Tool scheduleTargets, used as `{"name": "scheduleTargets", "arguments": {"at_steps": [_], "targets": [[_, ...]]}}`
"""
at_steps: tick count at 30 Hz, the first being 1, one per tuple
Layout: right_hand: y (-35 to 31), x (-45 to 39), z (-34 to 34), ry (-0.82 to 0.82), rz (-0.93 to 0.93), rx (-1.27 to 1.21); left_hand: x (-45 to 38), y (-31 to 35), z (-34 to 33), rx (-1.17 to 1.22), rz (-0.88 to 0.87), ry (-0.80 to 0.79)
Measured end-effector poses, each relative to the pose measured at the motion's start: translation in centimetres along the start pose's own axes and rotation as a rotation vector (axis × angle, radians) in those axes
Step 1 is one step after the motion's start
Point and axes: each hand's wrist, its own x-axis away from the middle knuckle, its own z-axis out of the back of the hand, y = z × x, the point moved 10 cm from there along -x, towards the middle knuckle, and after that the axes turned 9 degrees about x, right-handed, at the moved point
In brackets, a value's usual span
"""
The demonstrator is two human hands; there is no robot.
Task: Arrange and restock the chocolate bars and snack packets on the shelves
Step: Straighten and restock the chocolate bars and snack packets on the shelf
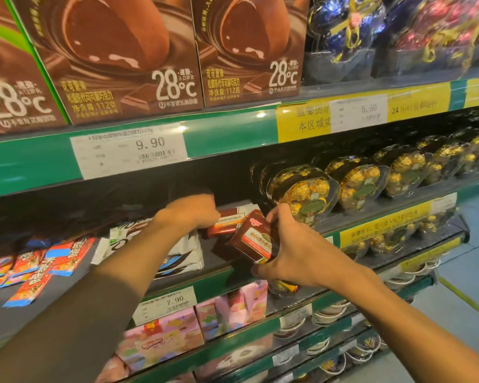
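Your right hand grips the brown chocolate box at the middle shelf's front edge. Left hand pinches a wrapped bar further in. Box looks light and stiff: hold its side faces, the film's probably slick.

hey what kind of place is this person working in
Most likely a supermarket sweets aisle: green shelf rails carry printed price tags, boxed chocolate stands above, and both hands handle brown chocolate packs.
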Motion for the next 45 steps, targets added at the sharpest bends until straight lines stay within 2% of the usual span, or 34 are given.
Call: {"name": "scheduleTargets", "arguments": {"at_steps": [6, 10, 13, 17, 20, 28, 38, 42, 45], "targets": [[-2.1, -1.6, -0.2, 0.016, 0.191, 0.319, 0.1, 0.4, -1.6, 0.086, -0.163, -0.217], [-3.3, -2.2, -0.6, -0.022, 0.279, 0.286, -0.9, 0.0, -2.0, 0.129, -0.182, -0.245], [-3.2, -2.8, -1.0, -0.088, 0.266, 0.213, -1.6, -0.3, -2.1, 0.155, -0.181, -0.253], [-2.5, -3.3, -2.4, -0.232, 0.258, 0.216, -1.5, -0.4, -2.0, 0.181, -0.198, -0.278], [-2.3, -3.6, -3.1, -0.259, 0.293, 0.273, -1.5, -0.6, -2.0, 0.180, -0.223, -0.273], [-2.9, -3.6, -3.3, -0.118, 0.433, 0.429, -0.2, 0.4, -1.1, 0.185, -0.261, -0.215], [-2.8, -2.1, -4.0, -0.036, 0.397, 0.387, 0.7, 0.2, -1.0, 0.223, -0.257, -0.225], [-4.2, -2.2, -2.1, 0.129, 0.334, 0.234, 2.0, -1.8, 1.3, 0.246, -0.246, -0.069], [-6.9, -2.2, -2.0, 0.216, 0.359, 0.201, 4.7, -5.8, 3.2, 0.269, -0.130, 0.051]]}}
